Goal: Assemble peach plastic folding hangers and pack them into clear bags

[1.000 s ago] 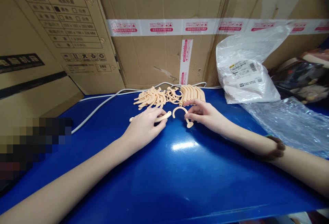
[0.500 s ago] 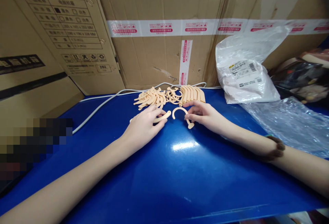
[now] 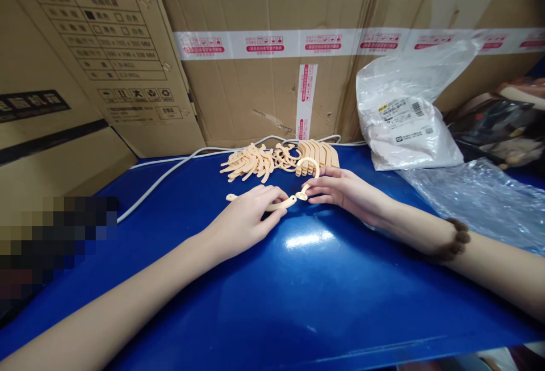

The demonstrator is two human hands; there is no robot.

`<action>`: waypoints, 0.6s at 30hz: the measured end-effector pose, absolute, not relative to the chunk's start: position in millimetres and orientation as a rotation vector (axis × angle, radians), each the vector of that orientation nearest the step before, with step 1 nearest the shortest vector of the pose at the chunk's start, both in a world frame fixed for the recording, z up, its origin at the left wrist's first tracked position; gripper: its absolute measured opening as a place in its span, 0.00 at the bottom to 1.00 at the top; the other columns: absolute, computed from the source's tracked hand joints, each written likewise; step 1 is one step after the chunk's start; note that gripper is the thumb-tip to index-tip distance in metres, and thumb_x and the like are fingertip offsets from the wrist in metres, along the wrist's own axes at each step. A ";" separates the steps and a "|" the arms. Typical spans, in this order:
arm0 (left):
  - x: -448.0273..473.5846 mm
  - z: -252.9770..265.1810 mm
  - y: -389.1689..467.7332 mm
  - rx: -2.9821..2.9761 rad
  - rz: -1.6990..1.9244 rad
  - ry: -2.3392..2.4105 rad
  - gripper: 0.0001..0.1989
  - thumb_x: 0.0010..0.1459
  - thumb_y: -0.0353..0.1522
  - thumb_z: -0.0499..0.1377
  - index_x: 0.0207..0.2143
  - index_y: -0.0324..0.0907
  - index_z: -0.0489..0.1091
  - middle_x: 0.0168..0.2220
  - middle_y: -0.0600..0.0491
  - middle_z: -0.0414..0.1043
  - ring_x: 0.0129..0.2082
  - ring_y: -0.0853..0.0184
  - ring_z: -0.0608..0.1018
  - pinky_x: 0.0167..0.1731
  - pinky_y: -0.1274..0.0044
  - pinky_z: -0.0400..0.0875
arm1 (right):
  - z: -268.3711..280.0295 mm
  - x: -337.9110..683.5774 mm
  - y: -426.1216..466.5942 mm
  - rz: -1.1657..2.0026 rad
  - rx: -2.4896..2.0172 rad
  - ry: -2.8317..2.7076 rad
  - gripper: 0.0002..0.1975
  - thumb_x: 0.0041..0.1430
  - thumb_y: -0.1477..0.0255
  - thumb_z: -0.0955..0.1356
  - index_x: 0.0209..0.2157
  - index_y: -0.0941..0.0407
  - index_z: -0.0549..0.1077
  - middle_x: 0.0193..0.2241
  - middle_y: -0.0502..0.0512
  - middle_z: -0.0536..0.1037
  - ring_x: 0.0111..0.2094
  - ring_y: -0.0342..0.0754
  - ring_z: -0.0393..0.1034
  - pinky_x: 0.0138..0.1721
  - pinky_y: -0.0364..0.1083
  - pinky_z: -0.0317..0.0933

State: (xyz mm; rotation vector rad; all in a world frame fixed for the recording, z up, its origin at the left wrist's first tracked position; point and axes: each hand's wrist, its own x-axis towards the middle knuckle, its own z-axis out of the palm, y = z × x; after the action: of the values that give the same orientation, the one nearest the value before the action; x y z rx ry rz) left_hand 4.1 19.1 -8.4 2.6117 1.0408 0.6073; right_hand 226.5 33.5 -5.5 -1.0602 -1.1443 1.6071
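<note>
My left hand (image 3: 255,215) is closed around a cream curved hanger arm (image 3: 281,205), whose holed end points right. Between the fingers of my right hand (image 3: 340,189) is a cream hanger hook (image 3: 316,171), its curve upward and its round base low. That base sits right at the holed end of the arm; whether they touch I cannot tell. Behind my hands lie a loose pile of curved hanger arms (image 3: 251,162), a small heap of hooks (image 3: 284,158) and a neat row of hanger pieces (image 3: 326,154), partly covered by the held hook.
The blue tabletop (image 3: 272,303) stretches toward me. Large cardboard boxes (image 3: 255,92) wall off the back and left. A white cable (image 3: 166,172) runs along the back. At right are a white plastic parcel bag (image 3: 404,126) and clear plastic wrap (image 3: 481,200).
My right hand has turned the hook upright and brought its base to the arm's end. My left hand has shifted slightly right with the hanger arm.
</note>
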 end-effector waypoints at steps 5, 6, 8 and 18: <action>4.6 -8.1 18.7 2.604 0.608 1.038 0.09 0.67 0.34 0.50 0.43 0.44 0.68 0.43 0.53 0.74 0.43 0.64 0.75 0.43 0.72 0.68 | -5.4 225.9 33.6 1.598 -1.065 -1.140 0.06 0.54 0.81 0.70 0.34 0.59 0.71 0.31 0.55 0.79 0.31 0.42 0.75 0.35 0.40 0.73; 4.7 -8.1 18.4 2.600 0.610 1.038 0.09 0.67 0.34 0.50 0.44 0.44 0.68 0.43 0.53 0.74 0.44 0.64 0.75 0.43 0.73 0.68 | -5.6 225.9 33.5 1.598 -1.070 -1.148 0.06 0.54 0.81 0.70 0.34 0.59 0.71 0.31 0.55 0.79 0.31 0.41 0.75 0.35 0.40 0.73; 4.8 -8.0 17.7 2.589 0.620 1.040 0.09 0.67 0.34 0.50 0.44 0.44 0.68 0.43 0.53 0.74 0.43 0.64 0.75 0.43 0.73 0.68 | -6.2 226.2 33.6 1.600 -1.071 -1.168 0.05 0.54 0.80 0.70 0.33 0.60 0.71 0.32 0.55 0.79 0.31 0.41 0.75 0.35 0.39 0.73; 5.1 -7.6 18.1 2.565 0.661 1.000 0.09 0.67 0.34 0.50 0.45 0.43 0.68 0.43 0.52 0.73 0.44 0.65 0.75 0.44 0.73 0.68 | -6.1 227.6 34.4 1.615 -1.070 -1.198 0.05 0.54 0.79 0.71 0.33 0.59 0.71 0.33 0.55 0.80 0.33 0.42 0.76 0.36 0.39 0.73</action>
State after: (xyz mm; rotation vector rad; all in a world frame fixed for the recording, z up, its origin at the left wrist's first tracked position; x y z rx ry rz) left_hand 5.1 18.1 -7.6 2.5653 1.0001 0.6605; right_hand 227.6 34.4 -6.1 -1.0699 -1.1981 1.6149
